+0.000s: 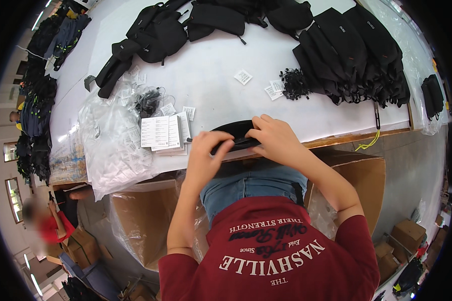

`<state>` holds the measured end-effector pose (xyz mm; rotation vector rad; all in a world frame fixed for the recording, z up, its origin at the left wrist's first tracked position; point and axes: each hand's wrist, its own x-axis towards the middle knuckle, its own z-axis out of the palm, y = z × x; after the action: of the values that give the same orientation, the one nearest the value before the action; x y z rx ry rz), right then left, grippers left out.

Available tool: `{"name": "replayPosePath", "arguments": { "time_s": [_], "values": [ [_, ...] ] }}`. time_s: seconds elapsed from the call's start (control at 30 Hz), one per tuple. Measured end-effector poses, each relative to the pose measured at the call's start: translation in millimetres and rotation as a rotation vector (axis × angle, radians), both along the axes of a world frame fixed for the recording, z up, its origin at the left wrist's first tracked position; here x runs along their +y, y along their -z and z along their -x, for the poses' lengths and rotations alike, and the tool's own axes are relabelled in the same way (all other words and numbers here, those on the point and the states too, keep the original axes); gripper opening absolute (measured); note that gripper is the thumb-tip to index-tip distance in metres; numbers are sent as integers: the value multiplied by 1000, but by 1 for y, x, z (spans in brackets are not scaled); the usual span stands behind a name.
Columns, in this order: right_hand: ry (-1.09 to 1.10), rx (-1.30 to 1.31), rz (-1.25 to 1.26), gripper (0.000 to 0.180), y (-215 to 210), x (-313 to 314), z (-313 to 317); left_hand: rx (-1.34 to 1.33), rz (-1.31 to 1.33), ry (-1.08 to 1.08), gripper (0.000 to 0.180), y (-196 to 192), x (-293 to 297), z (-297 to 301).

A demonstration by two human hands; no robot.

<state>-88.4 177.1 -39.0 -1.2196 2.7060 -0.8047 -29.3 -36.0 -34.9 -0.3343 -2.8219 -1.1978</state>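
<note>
Both the left hand [207, 150] and right hand [276, 138], on my remote feed, are curled nearly closed, pinching a soft black pouch [240, 129] at the near edge of the white table [211, 90]. Left of it I see flat, square-cornered white cards [159, 134] beside crinkled clear plastic [114, 138]; far right, limp fabric pouches [336, 52] overlap.

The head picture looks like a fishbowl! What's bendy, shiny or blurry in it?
In the head view, the wide lens leaves a dark, round rim and tips the window at far left; clear plastic shines with glare; a co-worker's head is smudged; the left hand and right hand look fairly clear.
</note>
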Motion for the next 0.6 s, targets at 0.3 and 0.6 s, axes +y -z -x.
{"name": "replayPosePath", "arguments": {
  "time_s": [0.3,0.6],
  "values": [
    [-16,27,-126,28,-3,-2,-1,-54,615,-328,41,55,-89,87],
    [47,58,80,23,5,0,0,116,534,-331,24,57,-88,81]
  ]
}}
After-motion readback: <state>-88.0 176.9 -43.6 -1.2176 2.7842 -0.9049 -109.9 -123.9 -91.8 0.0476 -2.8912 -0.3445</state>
